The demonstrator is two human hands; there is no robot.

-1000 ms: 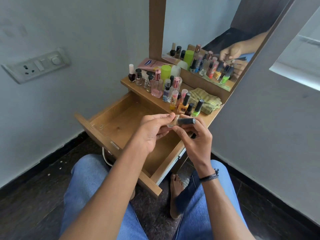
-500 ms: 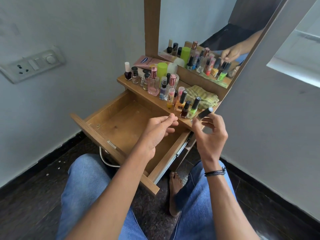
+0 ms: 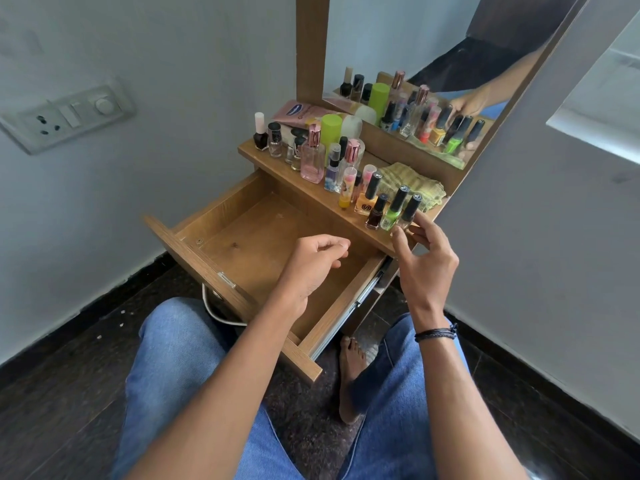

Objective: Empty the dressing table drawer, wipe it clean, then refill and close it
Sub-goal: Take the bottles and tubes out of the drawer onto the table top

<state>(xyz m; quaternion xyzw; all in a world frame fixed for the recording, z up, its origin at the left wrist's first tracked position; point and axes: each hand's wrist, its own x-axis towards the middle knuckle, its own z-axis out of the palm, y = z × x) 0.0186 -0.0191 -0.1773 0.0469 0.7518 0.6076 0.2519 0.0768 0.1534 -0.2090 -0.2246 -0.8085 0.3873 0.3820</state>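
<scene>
**Bottle held at shelf corner above open drawer**

A wooden drawer (image 3: 249,237) is pulled far out toward a seated person's knees (image 3: 180,341), and its bare wood floor shows. The left hand (image 3: 318,261) hovers over the drawer's right half, fingers loosely curled and holding nothing. The right hand (image 3: 426,258) is up at the shelf (image 3: 349,220), with thumb and fingertips pinching the base of a black-capped clear bottle (image 3: 410,211). The bottle stands upright at the shelf's front right corner, close to the edge. It is just beside a green bottle (image 3: 393,213) in a crowded row. A folded cloth (image 3: 412,183) lies behind. The right wall (image 3: 536,237) is near the shelf end. Dark floor (image 3: 86,358) lies left of the drawer.
</scene>
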